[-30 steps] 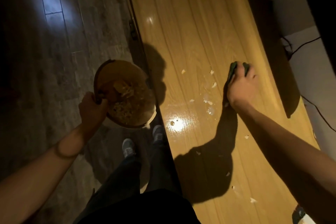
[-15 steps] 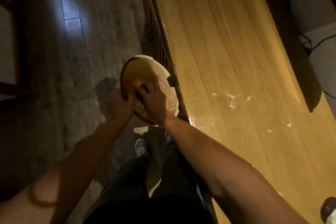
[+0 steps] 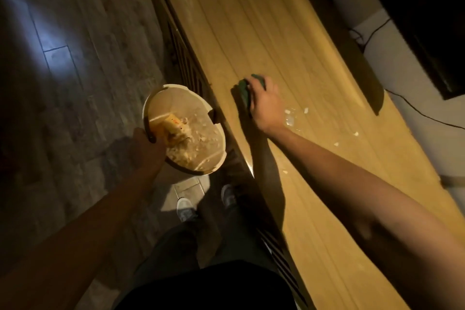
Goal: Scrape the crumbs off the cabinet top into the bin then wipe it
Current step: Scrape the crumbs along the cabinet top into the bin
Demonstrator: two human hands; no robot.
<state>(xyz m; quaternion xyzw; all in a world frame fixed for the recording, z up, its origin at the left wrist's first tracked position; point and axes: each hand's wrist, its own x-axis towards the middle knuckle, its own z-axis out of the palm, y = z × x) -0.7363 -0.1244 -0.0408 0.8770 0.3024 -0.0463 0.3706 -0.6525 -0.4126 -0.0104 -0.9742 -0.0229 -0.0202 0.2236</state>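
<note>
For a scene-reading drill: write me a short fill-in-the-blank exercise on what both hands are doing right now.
1. The left hand holds the rim of the ____.
2. The right hand presses a ____ scrubbing pad on the cabinet top.
3. Pale crumbs lie on the cabinet top to the ____ of the right hand.
4. The bin hangs over the floor, just off the cabinet's ____ edge.

Missing words: bin; green; right; left

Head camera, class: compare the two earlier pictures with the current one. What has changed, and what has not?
The right hand, over the bin half a second ago, has gone back onto the cabinet top, gripping the green scraper near the remaining crumbs. Unchanged: the left hand holds the bin's rim beside the cabinet edge.
</note>
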